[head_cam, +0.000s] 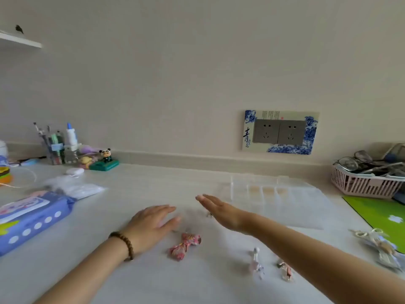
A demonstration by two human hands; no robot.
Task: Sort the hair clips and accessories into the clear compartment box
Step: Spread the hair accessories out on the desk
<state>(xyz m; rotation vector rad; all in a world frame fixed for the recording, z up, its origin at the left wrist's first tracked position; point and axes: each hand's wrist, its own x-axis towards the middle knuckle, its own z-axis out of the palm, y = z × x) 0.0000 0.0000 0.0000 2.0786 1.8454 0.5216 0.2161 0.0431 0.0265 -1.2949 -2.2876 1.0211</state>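
On the table (197, 281) in front of me, the compartment box (271, 194) sits to the right, behind my right hand (221, 210). A bow clip (185, 245) lies just right of my left hand (151, 224). Two small clips (256, 262) (285, 269) lie nearer me, right of the bow clip. A basket (363, 183) stands far right, a tissue pack (30, 220) far left.

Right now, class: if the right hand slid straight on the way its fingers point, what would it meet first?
Probably nothing: the right hand points up-left over bare desk; the clear box lies off to its right.
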